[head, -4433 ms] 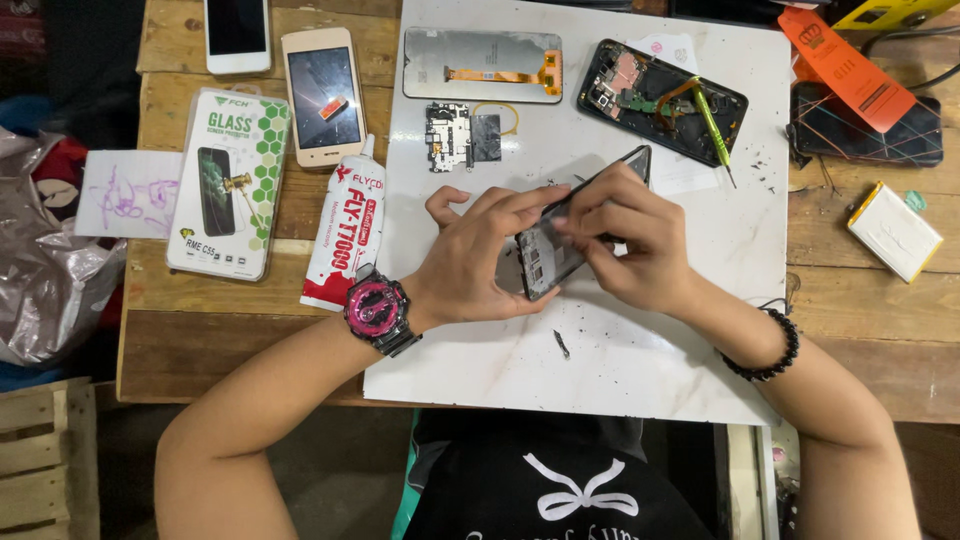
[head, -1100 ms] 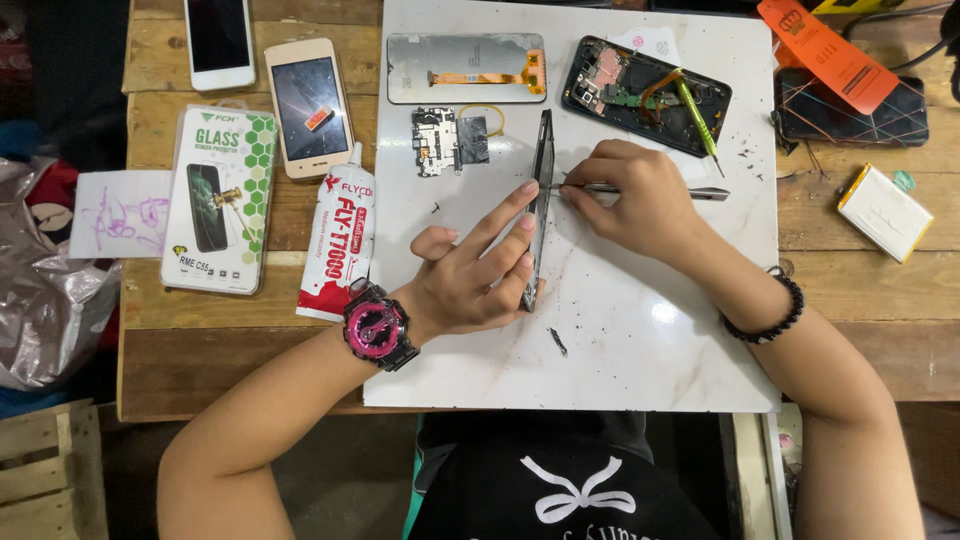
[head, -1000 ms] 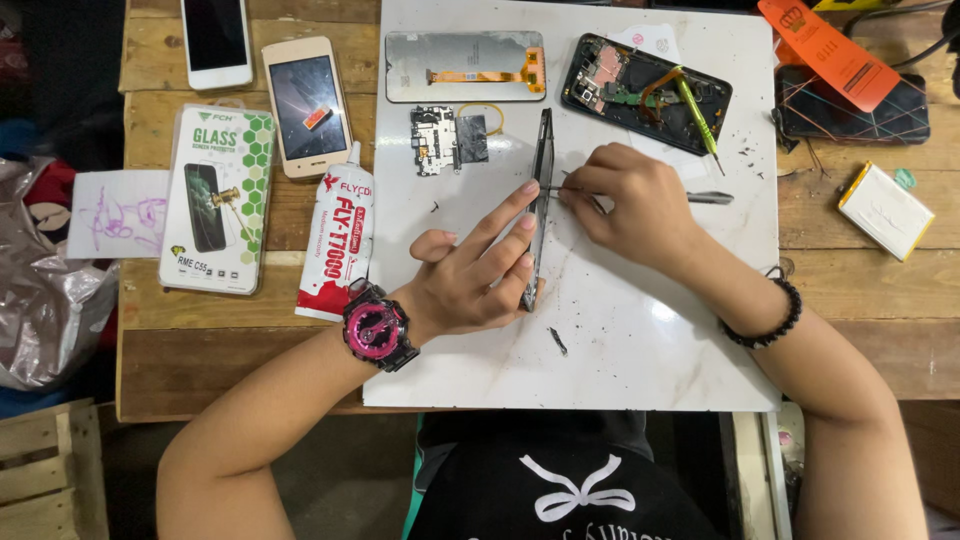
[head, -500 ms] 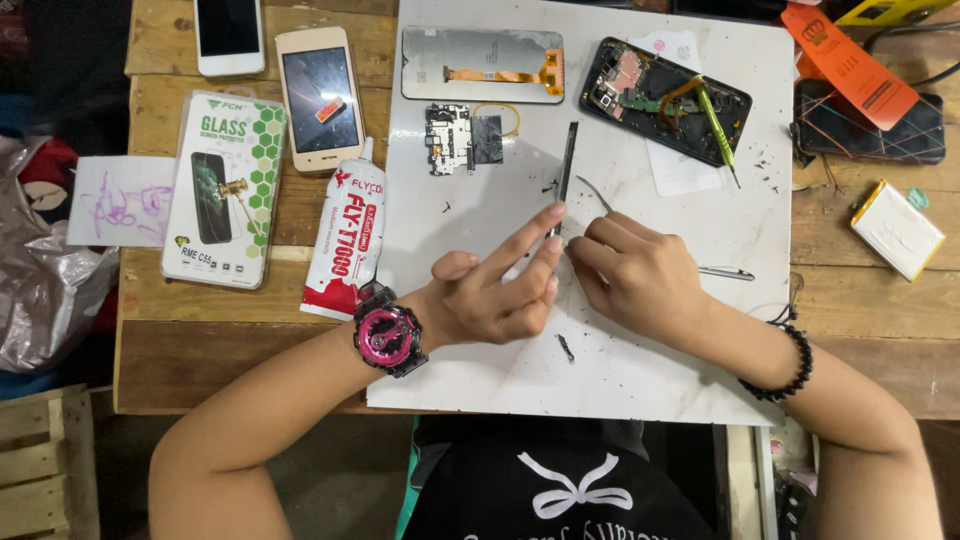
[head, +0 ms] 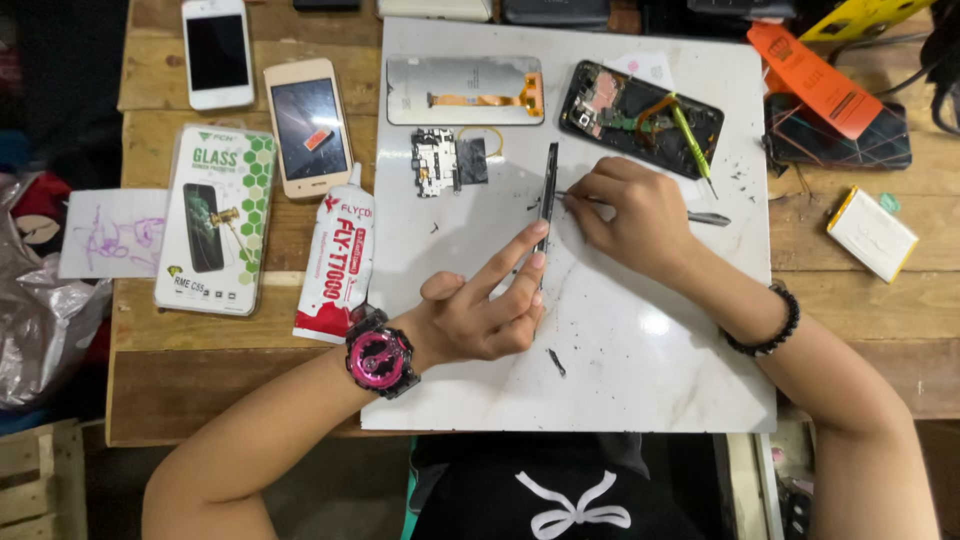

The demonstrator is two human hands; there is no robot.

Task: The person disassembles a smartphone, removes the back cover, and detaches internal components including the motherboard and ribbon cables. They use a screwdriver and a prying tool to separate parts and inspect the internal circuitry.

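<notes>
White glue tube point(head: 338, 262) beside left hand point(head: 480, 312)

Metal tool point(head: 700, 216) mostly hidden under right hand point(head: 635, 215); tip too small to tell

thin dark phone frame point(head: 549, 195), on edge, white board point(head: 640, 350)
</notes>
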